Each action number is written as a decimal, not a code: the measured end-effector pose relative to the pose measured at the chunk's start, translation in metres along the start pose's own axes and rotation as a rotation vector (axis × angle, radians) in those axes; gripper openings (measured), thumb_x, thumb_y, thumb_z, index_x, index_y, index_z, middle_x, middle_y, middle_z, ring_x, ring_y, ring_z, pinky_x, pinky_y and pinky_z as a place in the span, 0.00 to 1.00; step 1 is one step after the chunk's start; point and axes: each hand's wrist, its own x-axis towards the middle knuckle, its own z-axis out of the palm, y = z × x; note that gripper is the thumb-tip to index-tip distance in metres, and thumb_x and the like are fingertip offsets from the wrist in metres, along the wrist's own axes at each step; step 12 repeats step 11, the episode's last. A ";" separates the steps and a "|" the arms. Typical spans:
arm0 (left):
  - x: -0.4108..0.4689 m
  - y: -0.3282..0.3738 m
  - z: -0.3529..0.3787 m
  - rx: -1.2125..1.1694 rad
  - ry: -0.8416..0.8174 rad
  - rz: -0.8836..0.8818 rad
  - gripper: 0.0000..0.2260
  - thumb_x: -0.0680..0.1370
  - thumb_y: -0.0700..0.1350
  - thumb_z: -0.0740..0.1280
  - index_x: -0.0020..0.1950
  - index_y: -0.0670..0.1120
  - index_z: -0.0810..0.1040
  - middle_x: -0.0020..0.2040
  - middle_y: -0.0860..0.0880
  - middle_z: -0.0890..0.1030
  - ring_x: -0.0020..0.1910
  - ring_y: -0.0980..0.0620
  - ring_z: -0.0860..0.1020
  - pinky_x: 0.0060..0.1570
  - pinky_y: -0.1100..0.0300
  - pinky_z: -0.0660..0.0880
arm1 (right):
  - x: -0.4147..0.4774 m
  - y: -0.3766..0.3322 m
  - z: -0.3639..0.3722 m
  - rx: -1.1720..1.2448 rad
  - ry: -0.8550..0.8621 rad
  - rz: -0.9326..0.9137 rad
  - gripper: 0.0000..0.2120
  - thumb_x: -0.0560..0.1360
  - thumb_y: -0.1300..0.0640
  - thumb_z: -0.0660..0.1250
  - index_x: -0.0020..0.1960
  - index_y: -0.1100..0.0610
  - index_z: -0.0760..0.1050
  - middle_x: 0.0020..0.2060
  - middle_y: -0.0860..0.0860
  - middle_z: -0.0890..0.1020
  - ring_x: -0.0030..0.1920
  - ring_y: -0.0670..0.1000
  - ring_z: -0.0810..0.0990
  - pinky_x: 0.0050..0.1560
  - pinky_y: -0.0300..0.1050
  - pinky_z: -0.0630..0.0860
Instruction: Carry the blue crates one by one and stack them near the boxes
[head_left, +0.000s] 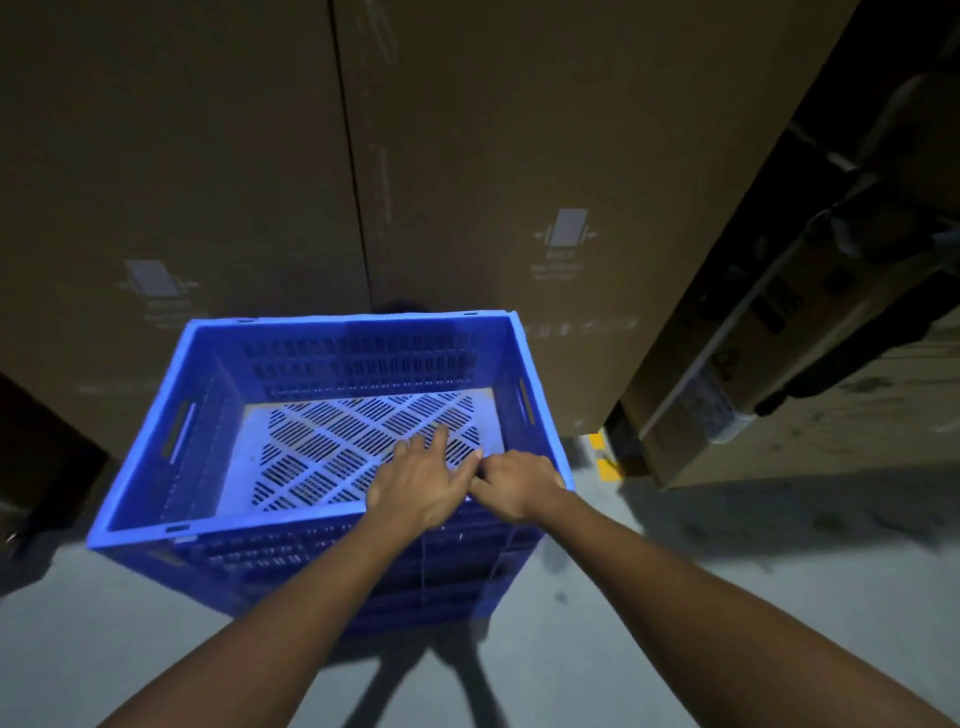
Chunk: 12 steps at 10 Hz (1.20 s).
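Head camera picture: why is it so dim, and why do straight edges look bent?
Head view: the light is dim; the pale bottom of the crate is brightest, while the boxes behind stay dark with faint prints; dark shadows streak the floor near the bottom edge; the wide lens bows and tilts the box edges; the right margin is blurred.

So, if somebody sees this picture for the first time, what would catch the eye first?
The bright blue crate in the middle, empty and with a slotted bottom, stands out in the dim room. Both hands meet at its near right corner: the left hand with fingers spread, the right hand curled at the rim. Right behind the crate rise tall brown cardboard boxes.
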 end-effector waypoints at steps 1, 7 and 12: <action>0.002 0.001 0.003 0.043 0.055 -0.011 0.38 0.75 0.72 0.41 0.78 0.51 0.55 0.73 0.42 0.67 0.70 0.40 0.65 0.62 0.41 0.70 | 0.002 -0.002 0.002 -0.013 0.089 -0.010 0.25 0.80 0.44 0.46 0.56 0.54 0.78 0.56 0.57 0.82 0.55 0.63 0.79 0.49 0.54 0.69; -0.009 0.007 0.001 0.117 0.277 -0.009 0.28 0.77 0.69 0.45 0.53 0.47 0.69 0.48 0.45 0.80 0.52 0.43 0.74 0.44 0.48 0.71 | 0.000 -0.009 0.023 -0.040 0.362 0.111 0.24 0.81 0.46 0.47 0.44 0.52 0.79 0.41 0.52 0.83 0.42 0.57 0.80 0.38 0.48 0.65; -0.083 0.005 -0.069 0.004 0.278 0.010 0.38 0.75 0.72 0.43 0.79 0.56 0.35 0.81 0.45 0.43 0.79 0.42 0.47 0.73 0.33 0.48 | -0.064 -0.039 -0.045 0.102 0.293 -0.028 0.27 0.80 0.42 0.57 0.74 0.55 0.62 0.72 0.60 0.65 0.72 0.61 0.62 0.65 0.58 0.69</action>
